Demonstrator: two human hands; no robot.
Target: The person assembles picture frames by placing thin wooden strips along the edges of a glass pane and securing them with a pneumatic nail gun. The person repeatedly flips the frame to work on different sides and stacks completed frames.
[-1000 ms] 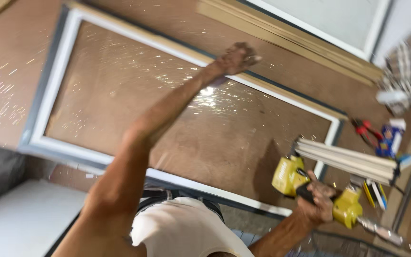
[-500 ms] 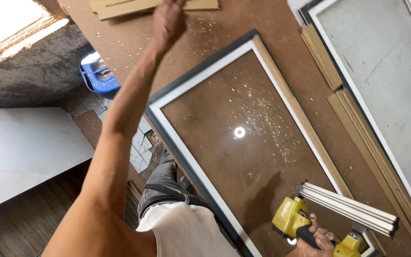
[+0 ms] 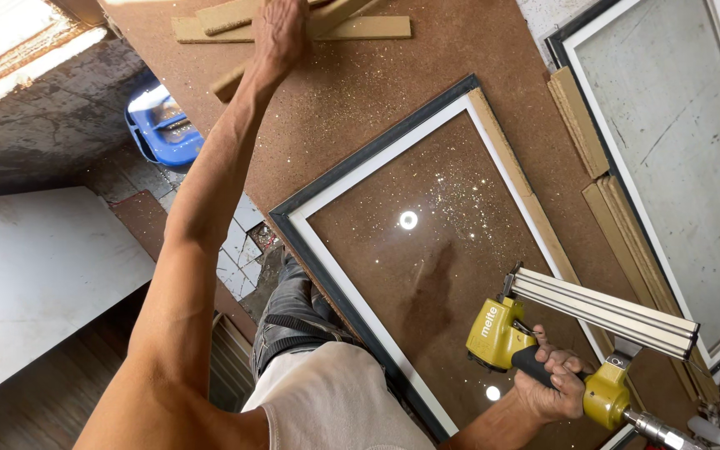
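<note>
While the right hand (image 3: 553, 390) was closed firmly around the black grip of a yellow nail gun (image 3: 543, 342), the left hand (image 3: 279, 33) was stretched far across the brown table (image 3: 460, 58) to a small pile of strips (image 3: 293, 25) at its far edge. The left fingers lay curled on one strip, but it could not be seen clearly if they already gripped it. The gun was held just above the near right part of a frame (image 3: 360, 167), with its long silver magazine pointing to the right. The frame lay flat on the table, face down as it seemed, grey outside and white inside, with a shiny pane that reflected lamps and carried fine dust. One strip (image 3: 514, 179) already lay along the right inner edge of the frame, so this side looked done or nearly done; the top, left and bottom edges showed no strip, so most of the work seemed left. More strips (image 3: 581, 125) waited beside a second frame (image 3: 568, 50) on the right. A blue box (image 3: 164, 125) stood on the floor below.
</note>
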